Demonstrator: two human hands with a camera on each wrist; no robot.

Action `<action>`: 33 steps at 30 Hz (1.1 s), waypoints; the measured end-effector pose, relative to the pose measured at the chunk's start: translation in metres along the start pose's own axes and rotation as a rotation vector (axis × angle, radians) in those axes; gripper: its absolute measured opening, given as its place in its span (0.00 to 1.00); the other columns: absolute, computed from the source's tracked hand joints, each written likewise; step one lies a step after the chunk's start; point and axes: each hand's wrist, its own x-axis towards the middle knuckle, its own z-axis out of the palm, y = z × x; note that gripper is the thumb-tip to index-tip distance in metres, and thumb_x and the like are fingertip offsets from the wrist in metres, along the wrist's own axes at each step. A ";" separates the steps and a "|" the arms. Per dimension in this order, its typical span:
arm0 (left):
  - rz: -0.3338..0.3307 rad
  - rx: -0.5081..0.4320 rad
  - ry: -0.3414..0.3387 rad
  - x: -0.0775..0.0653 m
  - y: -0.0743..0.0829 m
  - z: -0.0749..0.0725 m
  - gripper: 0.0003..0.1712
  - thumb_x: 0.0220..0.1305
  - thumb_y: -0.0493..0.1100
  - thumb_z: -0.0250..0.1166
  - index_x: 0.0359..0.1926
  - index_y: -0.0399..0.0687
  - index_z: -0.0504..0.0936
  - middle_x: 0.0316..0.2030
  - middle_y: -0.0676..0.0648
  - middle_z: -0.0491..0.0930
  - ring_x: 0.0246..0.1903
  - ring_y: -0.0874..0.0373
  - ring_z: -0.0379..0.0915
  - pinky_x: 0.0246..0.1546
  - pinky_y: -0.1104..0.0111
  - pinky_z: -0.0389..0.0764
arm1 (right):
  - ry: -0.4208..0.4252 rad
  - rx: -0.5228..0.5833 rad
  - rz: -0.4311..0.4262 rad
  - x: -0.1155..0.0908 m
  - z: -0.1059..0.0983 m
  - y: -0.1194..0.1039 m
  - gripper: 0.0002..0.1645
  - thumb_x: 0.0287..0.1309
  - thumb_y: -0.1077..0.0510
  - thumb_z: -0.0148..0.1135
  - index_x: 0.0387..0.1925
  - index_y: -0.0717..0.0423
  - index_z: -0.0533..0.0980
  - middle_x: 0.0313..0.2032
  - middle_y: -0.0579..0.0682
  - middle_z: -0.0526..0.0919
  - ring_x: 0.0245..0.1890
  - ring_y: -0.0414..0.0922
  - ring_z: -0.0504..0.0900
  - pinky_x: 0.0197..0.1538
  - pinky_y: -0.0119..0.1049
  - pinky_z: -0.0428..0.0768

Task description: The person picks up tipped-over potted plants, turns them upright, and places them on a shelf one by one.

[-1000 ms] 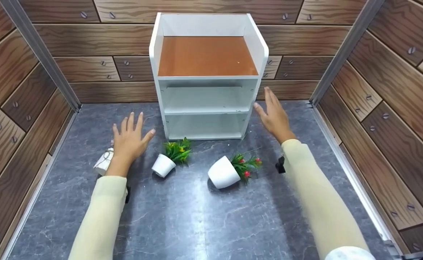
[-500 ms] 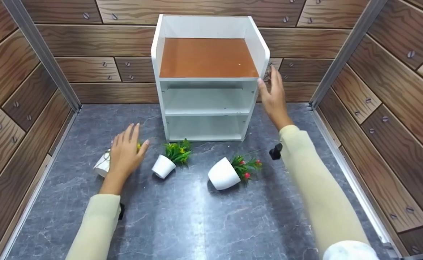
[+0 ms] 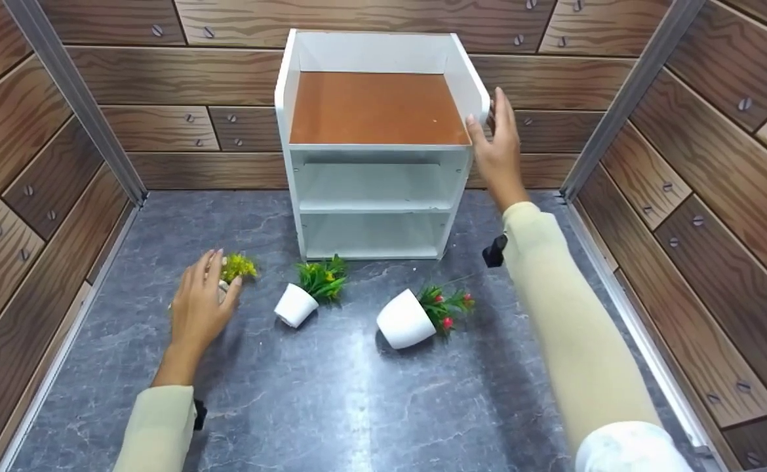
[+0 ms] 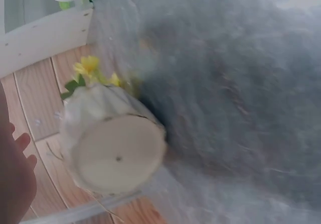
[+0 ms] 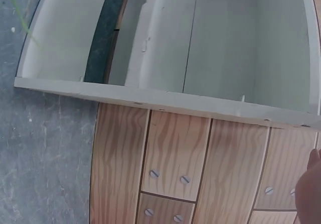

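My left hand (image 3: 198,308) is over a small white ribbed pot (image 4: 120,151) with yellow flowers (image 3: 239,267), fingers loosely bent and covering most of it in the head view. The left wrist view shows this pot lying on its side, its round base facing the camera and a thin string at its edge. My right hand (image 3: 498,151) is at the upper right side of a white shelf unit (image 3: 375,211), thumb over the front edge of the side panel and relaxed fingers along its outer face.
A small white pot (image 3: 295,305) with green leaves and yellow flowers lies tipped before the unit. Right of it lies a larger white pot (image 3: 406,319) with red flowers. The unit has a brown top (image 3: 380,108) and stands against the wood-patterned back wall (image 3: 180,75).
My left hand has moved left and toward me, over the pot with yellow flowers. My right hand has gone up along the unit's right side. The tipped pots have stayed put.
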 end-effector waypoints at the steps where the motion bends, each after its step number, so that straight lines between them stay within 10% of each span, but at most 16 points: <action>1: -0.009 -0.002 0.004 -0.002 -0.002 -0.001 0.35 0.70 0.53 0.61 0.72 0.41 0.68 0.68 0.37 0.68 0.63 0.36 0.67 0.61 0.42 0.71 | -0.004 -0.008 0.001 0.001 0.001 -0.001 0.46 0.71 0.39 0.55 0.80 0.48 0.49 0.80 0.48 0.50 0.76 0.37 0.56 0.75 0.29 0.55; 8: -0.063 -0.013 0.011 -0.012 -0.011 -0.002 0.35 0.69 0.52 0.62 0.71 0.40 0.68 0.68 0.37 0.68 0.63 0.36 0.67 0.56 0.39 0.72 | 0.036 -0.037 -0.041 0.009 0.005 -0.003 0.43 0.72 0.43 0.56 0.79 0.54 0.53 0.78 0.52 0.55 0.77 0.38 0.54 0.75 0.25 0.51; 18: -0.169 -0.012 -0.096 -0.022 -0.030 -0.005 0.41 0.72 0.61 0.58 0.74 0.41 0.63 0.72 0.36 0.62 0.68 0.36 0.60 0.57 0.35 0.69 | 0.095 -0.012 -0.041 0.009 0.010 -0.005 0.37 0.73 0.48 0.55 0.77 0.51 0.59 0.68 0.57 0.73 0.60 0.46 0.76 0.64 0.34 0.74; 33: -0.335 -0.008 -0.260 -0.032 -0.045 -0.004 0.52 0.68 0.70 0.57 0.78 0.42 0.54 0.74 0.35 0.57 0.70 0.33 0.57 0.58 0.29 0.63 | 0.166 -0.005 -0.009 0.008 0.018 -0.008 0.28 0.74 0.53 0.54 0.71 0.52 0.69 0.57 0.63 0.82 0.50 0.49 0.81 0.53 0.41 0.82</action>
